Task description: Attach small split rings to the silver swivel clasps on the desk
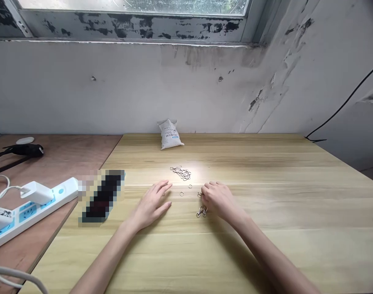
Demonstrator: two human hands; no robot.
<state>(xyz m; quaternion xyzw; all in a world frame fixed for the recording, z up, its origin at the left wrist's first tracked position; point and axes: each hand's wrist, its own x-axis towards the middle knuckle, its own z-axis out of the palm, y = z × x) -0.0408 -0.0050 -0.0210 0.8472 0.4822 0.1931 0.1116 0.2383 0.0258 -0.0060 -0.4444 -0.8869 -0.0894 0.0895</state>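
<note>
My left hand (154, 203) rests on the wooden table with fingers stretched out and thumb apart. A small ring shows partly by its fingers, and nothing is visibly gripped. My right hand (217, 199) is closed with its fingers curled down at the tabletop; what they hold is hidden. A small metal piece (199, 194) shows at its fingertips. Just below that hand lie a few small metal clasps (201, 211). Between the hands are two loose metal rings, one nearer (182, 194) and one farther (190, 186). Beyond them sits a pile of rings (182, 172).
A white plastic packet (170, 134) stands at the table's back edge by the wall. On the left are a blurred dark flat object (103, 198), a white power strip (36, 208) with plugs and cables, and a black strapped item (23, 151). A window is above.
</note>
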